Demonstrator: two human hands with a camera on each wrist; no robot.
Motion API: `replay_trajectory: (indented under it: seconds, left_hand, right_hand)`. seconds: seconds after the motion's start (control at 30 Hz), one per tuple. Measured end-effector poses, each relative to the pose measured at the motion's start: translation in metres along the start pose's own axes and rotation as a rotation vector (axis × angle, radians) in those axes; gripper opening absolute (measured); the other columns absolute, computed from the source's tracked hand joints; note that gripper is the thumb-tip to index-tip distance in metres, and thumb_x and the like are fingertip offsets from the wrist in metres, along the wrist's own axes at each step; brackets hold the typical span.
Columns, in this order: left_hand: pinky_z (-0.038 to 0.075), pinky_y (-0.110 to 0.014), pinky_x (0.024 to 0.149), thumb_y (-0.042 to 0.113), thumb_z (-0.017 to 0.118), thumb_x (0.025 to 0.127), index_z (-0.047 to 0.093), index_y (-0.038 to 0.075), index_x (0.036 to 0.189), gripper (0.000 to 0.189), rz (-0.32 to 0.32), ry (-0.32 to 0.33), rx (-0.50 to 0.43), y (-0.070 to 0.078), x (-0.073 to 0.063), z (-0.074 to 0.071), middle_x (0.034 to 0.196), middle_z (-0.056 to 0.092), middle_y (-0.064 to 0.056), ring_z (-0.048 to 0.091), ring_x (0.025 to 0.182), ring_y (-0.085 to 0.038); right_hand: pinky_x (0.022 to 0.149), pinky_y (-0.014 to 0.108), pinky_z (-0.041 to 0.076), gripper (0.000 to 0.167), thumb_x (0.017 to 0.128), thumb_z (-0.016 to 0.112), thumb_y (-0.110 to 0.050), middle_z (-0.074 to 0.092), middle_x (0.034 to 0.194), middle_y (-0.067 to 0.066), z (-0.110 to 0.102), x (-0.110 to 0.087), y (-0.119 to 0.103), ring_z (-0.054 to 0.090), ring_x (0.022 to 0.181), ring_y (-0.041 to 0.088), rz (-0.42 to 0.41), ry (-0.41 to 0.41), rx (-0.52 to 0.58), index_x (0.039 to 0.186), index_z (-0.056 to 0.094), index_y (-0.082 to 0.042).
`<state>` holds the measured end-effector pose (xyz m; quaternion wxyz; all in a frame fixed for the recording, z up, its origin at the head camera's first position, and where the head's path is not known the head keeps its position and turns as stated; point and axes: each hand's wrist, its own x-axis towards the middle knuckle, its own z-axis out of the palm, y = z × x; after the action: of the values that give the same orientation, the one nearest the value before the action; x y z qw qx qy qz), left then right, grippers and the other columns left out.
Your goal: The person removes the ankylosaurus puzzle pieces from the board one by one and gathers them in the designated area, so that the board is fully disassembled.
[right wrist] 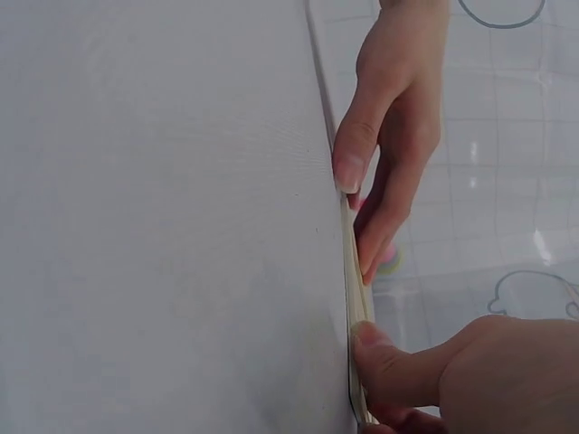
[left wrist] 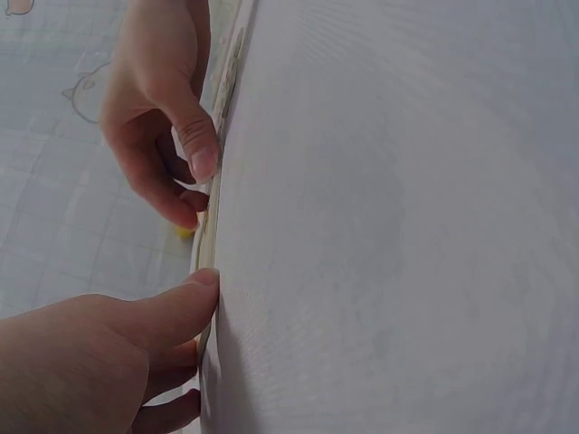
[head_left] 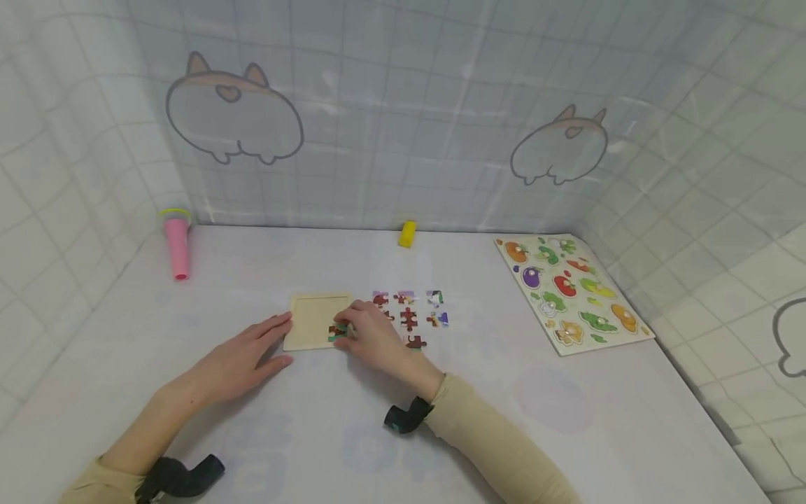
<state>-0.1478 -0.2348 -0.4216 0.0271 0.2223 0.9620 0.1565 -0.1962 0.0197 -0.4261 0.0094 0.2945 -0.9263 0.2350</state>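
A shallow wooden puzzle tray (head_left: pixel 310 323) lies flat on the table, seen nearly edge-on in both wrist views. Along its left side rests my left hand (head_left: pixel 242 357), fingers extended and touching the rim, thumb apart from them on the near side. Over the tray's lower right corner, my right hand (head_left: pixel 374 341) holds a green and brown jigsaw piece (head_left: pixel 335 332) between thumb and fingers; part of that piece is hidden. Right of this hand lie several loose jigsaw pieces (head_left: pixel 408 319), some partly covered by it.
A board of vegetable pictures (head_left: pixel 592 323) lies at the right. Near the back wall are a yellow block (head_left: pixel 407 234) and, at the far left, a pink toy microphone (head_left: pixel 179 248). Tiled-pattern walls enclose the table (head_left: pixel 478 420) at the back and sides.
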Motion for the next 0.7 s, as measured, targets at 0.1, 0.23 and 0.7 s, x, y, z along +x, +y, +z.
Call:
replay_trajectory:
  seconds: [0.1,0.23,0.7]
  left_hand:
    - [0.038,-0.06,0.109,0.042,0.064,0.097,0.044,-0.001,0.148,0.07,0.002,0.003,-0.002,0.0001,-0.0002,-0.0002,0.156,0.039,-0.017,0.039,0.141,-0.042]
    - [0.038,-0.061,0.109,0.043,0.063,0.097,0.044,-0.001,0.149,0.071,-0.003,0.0,-0.009,0.0005,-0.0004,-0.0012,0.157,0.039,-0.017,0.038,0.141,-0.042]
    - [0.036,-0.061,0.11,0.04,0.064,0.096,0.042,0.0,0.15,0.071,-0.004,-0.022,-0.02,0.0006,-0.0004,-0.0007,0.158,0.037,-0.017,0.036,0.142,-0.042]
  right_hand:
    - [0.087,0.023,0.048,0.035,0.088,0.078,-0.026,0.065,0.107,-0.001,0.0003,-0.0004,-0.0007,0.057,0.1,0.013,-0.01,0.002,-0.008,0.119,0.071,-0.012]
    - [0.086,0.022,0.047,0.035,0.089,0.078,-0.026,0.064,0.106,-0.001,0.0005,-0.0005,-0.0017,0.056,0.099,0.014,-0.02,0.005,-0.03,0.12,0.07,-0.012]
    - [0.082,0.021,0.046,0.04,0.092,0.074,-0.025,0.059,0.11,0.001,0.0022,-0.0019,-0.0015,0.052,0.097,0.015,-0.013,-0.038,-0.021,0.129,0.065,-0.012]
